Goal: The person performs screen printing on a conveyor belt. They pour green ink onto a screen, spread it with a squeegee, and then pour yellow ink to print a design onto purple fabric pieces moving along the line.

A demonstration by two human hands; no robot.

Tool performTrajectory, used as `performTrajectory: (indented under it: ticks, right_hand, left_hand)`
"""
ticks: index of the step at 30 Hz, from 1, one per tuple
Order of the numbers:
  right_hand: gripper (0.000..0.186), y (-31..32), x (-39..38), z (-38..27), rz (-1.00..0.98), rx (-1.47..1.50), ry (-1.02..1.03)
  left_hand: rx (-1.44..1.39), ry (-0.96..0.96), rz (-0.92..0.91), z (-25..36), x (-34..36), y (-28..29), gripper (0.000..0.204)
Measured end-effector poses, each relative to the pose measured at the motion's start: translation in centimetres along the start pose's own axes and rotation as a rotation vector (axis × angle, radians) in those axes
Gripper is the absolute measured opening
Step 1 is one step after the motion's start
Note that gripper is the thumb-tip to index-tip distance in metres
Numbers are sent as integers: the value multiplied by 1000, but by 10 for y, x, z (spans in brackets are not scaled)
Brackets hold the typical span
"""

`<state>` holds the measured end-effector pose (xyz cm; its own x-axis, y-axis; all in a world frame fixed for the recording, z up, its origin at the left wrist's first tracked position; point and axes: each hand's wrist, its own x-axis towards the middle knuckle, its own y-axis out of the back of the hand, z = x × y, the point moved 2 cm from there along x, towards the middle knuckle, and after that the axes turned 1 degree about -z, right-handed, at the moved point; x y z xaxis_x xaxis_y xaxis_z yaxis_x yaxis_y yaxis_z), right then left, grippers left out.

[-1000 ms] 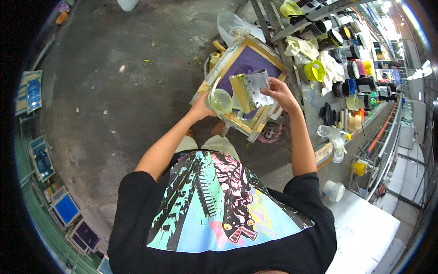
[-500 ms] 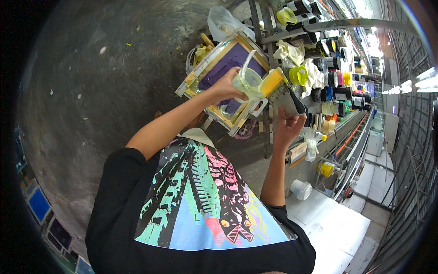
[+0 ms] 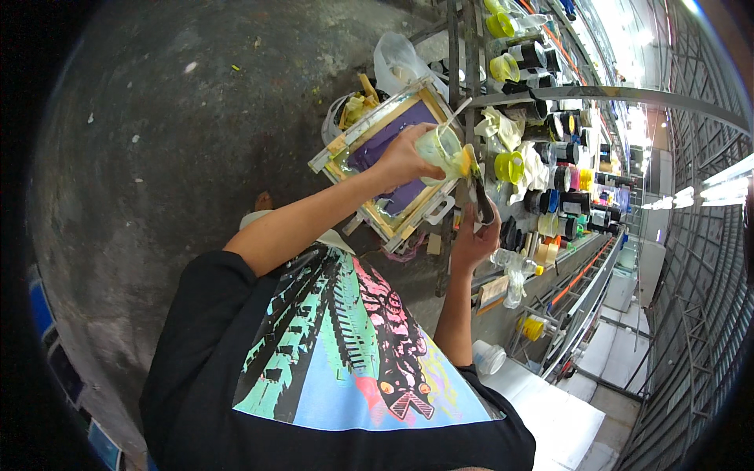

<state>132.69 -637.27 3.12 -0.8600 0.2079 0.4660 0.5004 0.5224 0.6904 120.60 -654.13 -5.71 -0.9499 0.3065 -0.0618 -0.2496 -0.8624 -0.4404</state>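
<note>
My left hand is wrapped around a clear plastic cup smeared with pale yellow-green ink. A thin stick leans out over its rim. In my right hand is a squeegee with a dark handle, seen nearly edge-on. Its yellow blade is right at the cup's right side; whether they touch I cannot tell. Beyond and beneath my left hand leans a wooden-framed printing screen with purple mesh, partly hidden by that hand and the cup.
Metal racks hold several ink tubs, among them a yellow-green tub, beside crumpled pale cloth. A clear plastic bag stands behind the screen. At lower right are a white tub and a white tabletop. Dark concrete floor lies left.
The squeegee has turned from showing its broad smeared face to nearly edge-on. My right hand has shifted left, and the cup has moved slightly right and down. Both hands keep their hold.
</note>
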Motion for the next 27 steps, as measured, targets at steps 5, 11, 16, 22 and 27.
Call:
performTrajectory:
  ticks: [5, 11, 16, 22, 27]
  right_hand:
    - [32, -4, 5, 14, 52, -33, 192]
    - [38, 0, 7, 20, -46, 80, 165]
    - [33, 5, 12, 22, -48, 12, 170]
    - [36, 7, 21, 19, -52, -18, 241]
    - [37, 8, 25, 21, -52, -81, 280]
  left_hand:
    - [-38, 12, 49, 11, -2, 7, 81]
    - [-79, 19, 80, 44, -20, 19, 88]
    - [-140, -11, 65, 61, -29, 26, 87]
    - [-82, -46, 109, 56, -31, 31, 88]
    - [-191, -43, 114, 57, -31, 31, 93]
